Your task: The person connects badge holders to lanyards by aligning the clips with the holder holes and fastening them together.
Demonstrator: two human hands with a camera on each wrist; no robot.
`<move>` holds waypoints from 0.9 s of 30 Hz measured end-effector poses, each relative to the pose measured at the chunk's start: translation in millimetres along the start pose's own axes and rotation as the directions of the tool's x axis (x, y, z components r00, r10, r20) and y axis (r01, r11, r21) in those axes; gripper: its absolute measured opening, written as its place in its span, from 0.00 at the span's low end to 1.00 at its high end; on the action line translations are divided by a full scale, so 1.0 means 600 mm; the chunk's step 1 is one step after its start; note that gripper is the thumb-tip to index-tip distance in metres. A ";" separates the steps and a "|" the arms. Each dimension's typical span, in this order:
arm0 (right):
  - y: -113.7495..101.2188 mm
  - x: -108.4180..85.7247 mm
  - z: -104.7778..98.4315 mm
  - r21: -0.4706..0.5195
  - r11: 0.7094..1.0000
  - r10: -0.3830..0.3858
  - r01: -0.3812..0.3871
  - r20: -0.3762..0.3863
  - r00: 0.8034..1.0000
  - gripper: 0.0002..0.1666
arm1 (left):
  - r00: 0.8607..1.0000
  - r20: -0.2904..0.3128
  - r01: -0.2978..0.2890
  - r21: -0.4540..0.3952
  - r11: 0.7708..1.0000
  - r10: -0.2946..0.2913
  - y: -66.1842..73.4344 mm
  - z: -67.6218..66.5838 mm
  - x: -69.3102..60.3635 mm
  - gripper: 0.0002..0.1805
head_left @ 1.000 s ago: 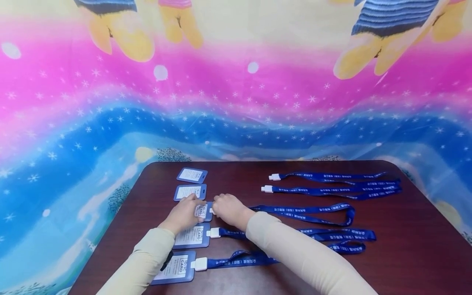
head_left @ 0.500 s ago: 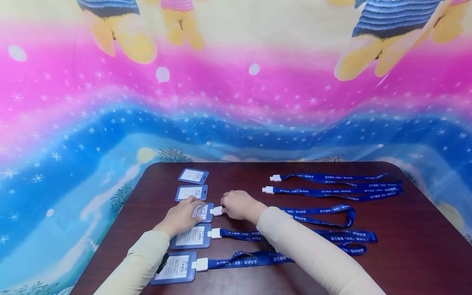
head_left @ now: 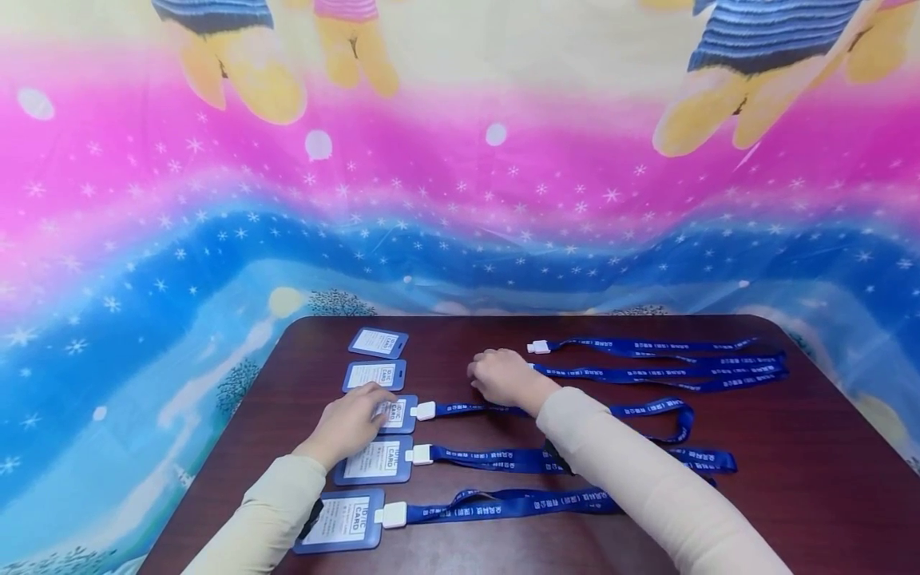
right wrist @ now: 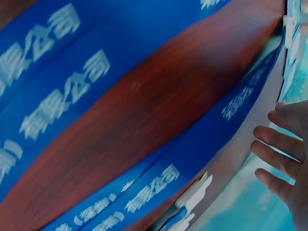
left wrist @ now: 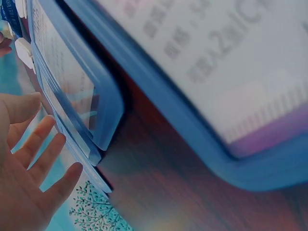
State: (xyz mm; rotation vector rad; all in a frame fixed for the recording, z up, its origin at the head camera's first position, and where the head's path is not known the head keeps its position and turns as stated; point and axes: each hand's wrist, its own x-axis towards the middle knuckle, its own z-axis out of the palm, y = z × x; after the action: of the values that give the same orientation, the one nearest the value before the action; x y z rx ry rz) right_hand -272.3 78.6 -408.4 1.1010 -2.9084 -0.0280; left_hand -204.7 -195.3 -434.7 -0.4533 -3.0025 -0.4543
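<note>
My left hand [head_left: 352,419] rests at the third badge holder [head_left: 398,414], a blue-framed card sleeve. Its fingers look straight and spread in the left wrist view, gripping nothing. A white clip [head_left: 426,411] joins that holder to a blue lanyard [head_left: 460,409]. Above the table, my right hand [head_left: 506,377] hovers between this lanyard and the loose ones, loosely extended and holding nothing. It hides the clip end of the second lanyard [head_left: 668,373]. Nearer me lie two more holders, the middle one [head_left: 374,461] and the front one [head_left: 338,521], each attached to a lanyard.
Two holders without lanyards, a far one [head_left: 377,343] and another [head_left: 374,375], lie at the back left of the brown table [head_left: 460,343]. Opposite them lies a loose lanyard [head_left: 632,346] with a white clip. A patterned cloth [head_left: 460,200] hangs behind the table.
My right hand has let go of the third holder's white clip and moved right and slightly back, towards the loose lanyards. The left hand stays at the same holder.
</note>
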 end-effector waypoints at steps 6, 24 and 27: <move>0.039 -0.013 0.003 -0.004 0.999 0.039 -0.039 -0.013 0.999 0.09 | 1.000 -0.014 -0.001 0.001 1.000 0.001 -0.002 -0.002 0.000 0.14; 0.102 -0.037 0.020 -0.039 0.981 0.193 -0.191 0.048 0.980 0.09 | 1.000 -0.024 0.004 0.008 1.000 -0.004 -0.014 0.002 0.001 0.12; 0.102 -0.037 0.024 -0.056 0.979 0.200 -0.198 0.035 0.979 0.08 | 1.000 -0.029 -0.005 0.013 1.000 0.005 -0.017 0.002 0.006 0.12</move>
State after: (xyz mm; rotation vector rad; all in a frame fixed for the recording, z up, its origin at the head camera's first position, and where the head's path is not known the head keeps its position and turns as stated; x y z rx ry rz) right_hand -296.6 139.4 -421.7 0.8065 -3.0199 -0.1212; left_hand -211.0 -203.1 -437.9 -0.4492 -2.9745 -0.4363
